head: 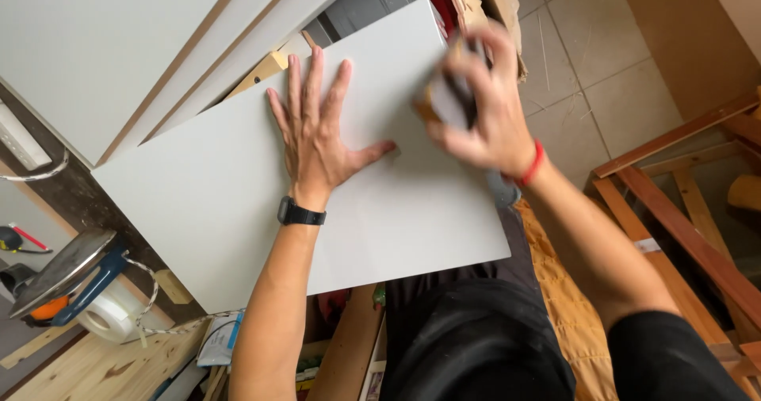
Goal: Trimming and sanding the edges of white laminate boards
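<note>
Fingers (317, 84) of my left hand (317, 143) are spread wide and lie flat on a big white board (238, 195). My right hand (479, 104) is blurry, and its fingers are curled tight around a small block (445, 104) at the board's far edge. A tape roll (107, 315) sits on the tabletop (95, 365) by my left arm.

panel (238, 195): centre of frame, over the workbench (95, 361)
left hand (317, 135): flat on panel, centre
right hand (476, 100): upper right of panel, gripping a small block (448, 100)
stacked boards (119, 44): upper left
circular saw (59, 278), tape roll (107, 318): lower left
timber frame (690, 203): right, on floor
</note>
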